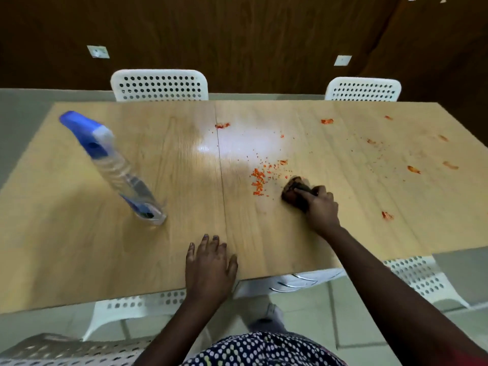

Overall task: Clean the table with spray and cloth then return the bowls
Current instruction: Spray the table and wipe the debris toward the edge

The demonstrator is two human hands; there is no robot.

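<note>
A light wooden table (158, 249) fills the view. My right hand (320, 207) grips a bunched dark brown cloth (293, 192) and presses it on the tabletop, just right of a heap of orange crumbs (260, 180). Orange-red smears (413, 169) dot the table's right half, with further spots near the far edge. A clear spray bottle (118, 170) with a blue head stands on the left half. My left hand (210, 265) rests flat near the front edge, fingers spread. No bowls are in view.
Two white perforated chairs (159, 85) stand at the far side against a dark wooden wall. More white chairs (420, 276) are tucked under the near edge. A glossy patch (245, 141) shines at the table's middle. Tiled floor lies below.
</note>
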